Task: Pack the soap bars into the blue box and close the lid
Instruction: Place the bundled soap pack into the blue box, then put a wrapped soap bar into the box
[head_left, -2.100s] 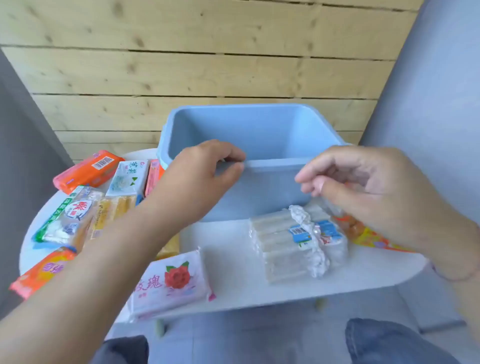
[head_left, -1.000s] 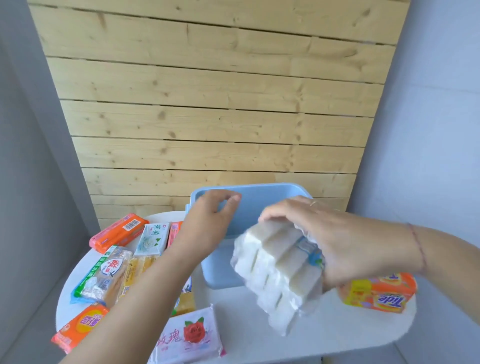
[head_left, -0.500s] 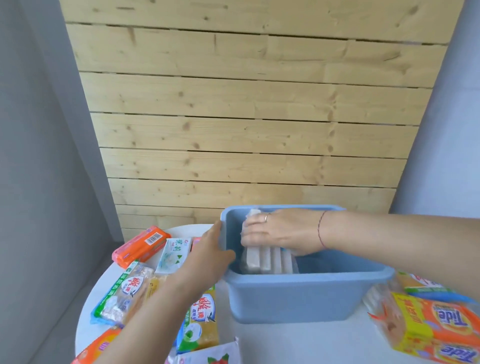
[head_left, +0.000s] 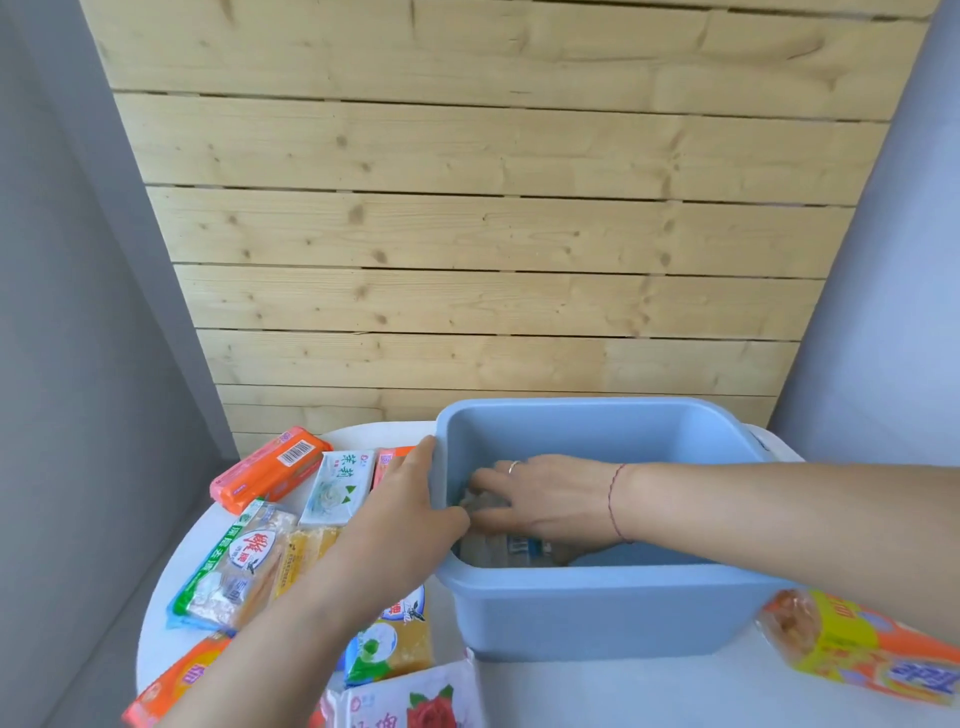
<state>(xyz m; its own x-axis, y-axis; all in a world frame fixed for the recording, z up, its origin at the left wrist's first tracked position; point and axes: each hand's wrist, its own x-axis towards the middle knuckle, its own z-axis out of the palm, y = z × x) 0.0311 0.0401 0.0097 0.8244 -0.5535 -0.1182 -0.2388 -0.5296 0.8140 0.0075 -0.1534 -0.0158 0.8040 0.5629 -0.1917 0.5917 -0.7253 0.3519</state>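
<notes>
The table (head_left: 597, 691) carries the blue box (head_left: 597, 613) directly below my forearms, with loose soap packs spread outward to the left of my left hand and one to the right of my right arm. No lid is in view, so closing cannot yet be planned from here.

My right hand (head_left: 545, 501) is inside the blue box, fingers spread flat and pressing down on the clear-wrapped multipack of white soap bars (head_left: 511, 548), which lies under my palm at the box's left end. I cannot tell whether the fingers grip the wrap or only rest on it. My left hand (head_left: 402, 512) is partly open, thumb over the box's left rim and fingers against the outer wall, bracing it.

Risks from this position:

1. Box tipping or sliding. Cause: downward pressure at one end of the box if my left hand releases the rim early.
2. Lost floor space. Cause: leaving the multipack skewed or tilted, so later packs stack high and the lid may not seat.
3. Wrap snagging. Cause: the loose film catching on my ring (head_left: 513, 466) as I withdraw, lifting the pack.
4. Packs knocked off the table. Cause: my left forearm sweeping the green-edged soap pack (head_left: 228, 577) or the orange soap bar (head_left: 270, 467) lying just outside my left wrist; the Tide pack (head_left: 862, 654) under my right elbow sits near the edge.
</notes>
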